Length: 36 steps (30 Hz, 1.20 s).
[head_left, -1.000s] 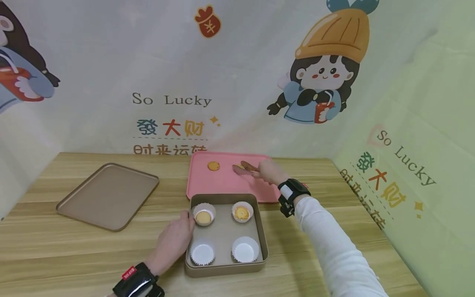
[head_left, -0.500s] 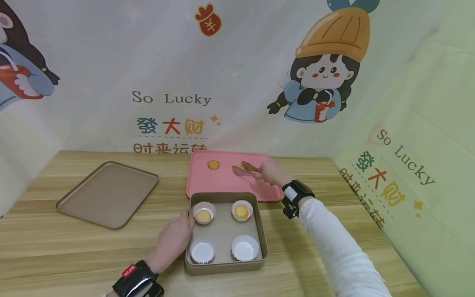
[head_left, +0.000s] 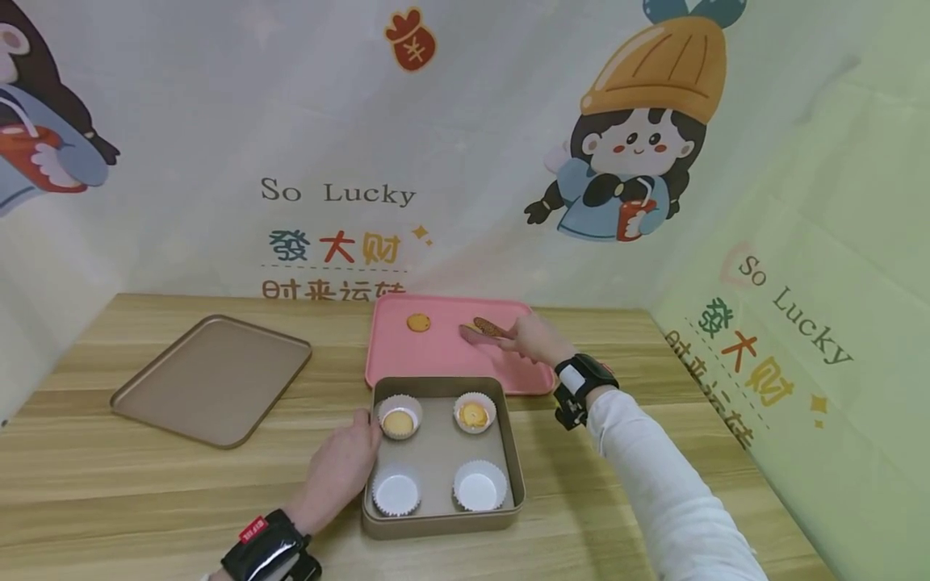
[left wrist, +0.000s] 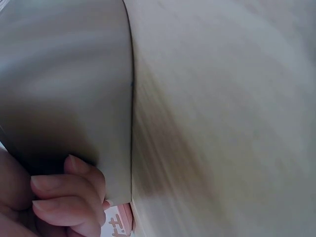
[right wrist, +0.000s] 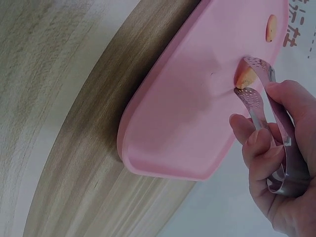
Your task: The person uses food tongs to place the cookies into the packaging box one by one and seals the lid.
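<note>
My right hand [head_left: 536, 339] grips metal tongs [right wrist: 284, 123] with perforated ends. The tips sit either side of a round cookie [right wrist: 247, 78] at the surface of the pink tray [head_left: 414, 359]. A second cookie [head_left: 417, 323] lies farther left on that tray. With curled fingers, my left hand [head_left: 345, 460] holds the left wall of a square baking pan [head_left: 443, 527], near its far corner. Inside the pan, the far two paper cups each contain a cookie, pale on the left [head_left: 397, 424] and golden on the right [head_left: 474, 415]. Two bare white cups [head_left: 396, 495] stand nearer.
A flat brown baking sheet [head_left: 211, 383] lies at an angle on the left of the wooden table [head_left: 145, 500]. The pink tray reaches the back edge, directly behind the pan. A printed cloth [head_left: 465, 145] hangs behind the table and along its sides.
My right wrist has shifted slightly to the right, while the tong tips stay around the same cookie. My left hand and the pan keep their place.
</note>
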Available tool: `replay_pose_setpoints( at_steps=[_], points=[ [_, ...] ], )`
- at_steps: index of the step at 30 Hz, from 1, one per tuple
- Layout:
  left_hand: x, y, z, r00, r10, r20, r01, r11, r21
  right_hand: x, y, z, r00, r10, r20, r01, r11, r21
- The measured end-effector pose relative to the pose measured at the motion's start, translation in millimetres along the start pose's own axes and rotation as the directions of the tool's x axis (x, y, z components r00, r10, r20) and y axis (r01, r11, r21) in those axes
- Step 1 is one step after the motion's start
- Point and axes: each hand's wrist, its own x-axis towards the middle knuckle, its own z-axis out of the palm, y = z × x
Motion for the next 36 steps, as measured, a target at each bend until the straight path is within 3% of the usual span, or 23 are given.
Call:
replay_pose_setpoints(
  at_steps=[10, 16, 24, 36],
  points=[
    [-0.9, -0.4, 0.2, 0.999, 0.036, -0.026, -0.035, 0.999, 0.023, -3.9, 3.2, 0.9, 1.000, -0.023, -0.010, 0.023, 1.000, -0.002],
    [-0.6, 0.3, -0.2, 1.000, 0.002, -0.013, -0.002, 1.000, 0.005, -5.3, 1.5, 0.5, 1.000, -0.006, -0.011, 0.007, 1.000, 0.019],
    [-0.1, 0.5, 0.4, 1.000, 0.011, -0.026, -0.011, 1.000, 0.025, -6.8, -0.1, 0.1, 1.000, 0.018, -0.016, -0.018, 0.999, 0.040],
    [0.1, -0.5, 1.4, 0.999, 0.027, -0.031, -0.027, 0.999, 0.020, -11.3, 4.4, 0.3, 0.999, -0.024, -0.045, 0.026, 0.998, 0.050]
  ],
)
